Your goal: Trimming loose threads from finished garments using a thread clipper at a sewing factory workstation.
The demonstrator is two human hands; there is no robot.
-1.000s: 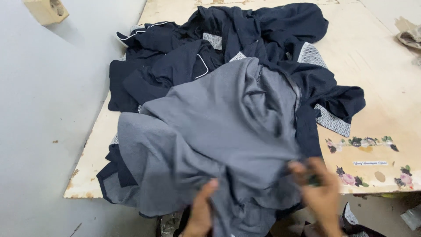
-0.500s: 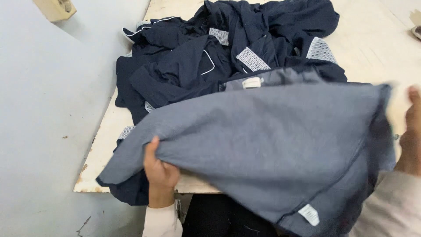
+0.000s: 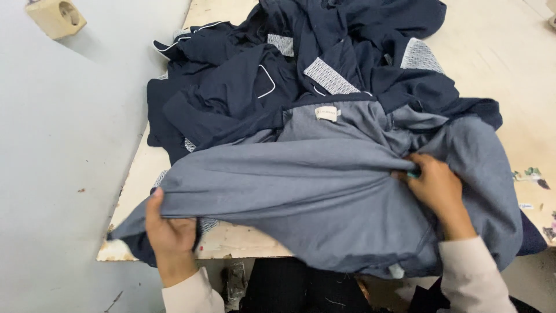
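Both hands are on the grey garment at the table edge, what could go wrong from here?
The grey garment overlaps the navy pile, so pulling may drag pieces along. Its lower part hangs past the table edge and could slide off. The left hand grips only one edge and the right hand a bunched fold; either might slip.

single head-worn view, looking steeply down from above the near edge of a wooden table [image 3: 463, 35]. the lens faces away from the wearer, toward 12 o'clock, with the table running up the picture and its near edge crossing low, from about 8 o'clock to 4 o'clock. the view is close: the left hand [image 3: 168, 229] enters at 7 o'clock and the right hand [image 3: 437, 188] at 4 o'clock, both sleeves cut by the lower border. a grey garment [image 3: 324, 191] fills the centre; a heap of dark navy garments [image 3: 324, 46] reaches 12 o'clock. grey floor [image 3: 58, 174] occupies the 9 o'clock side, a wall socket [image 3: 56, 16] at 11 o'clock. no second view overlaps.
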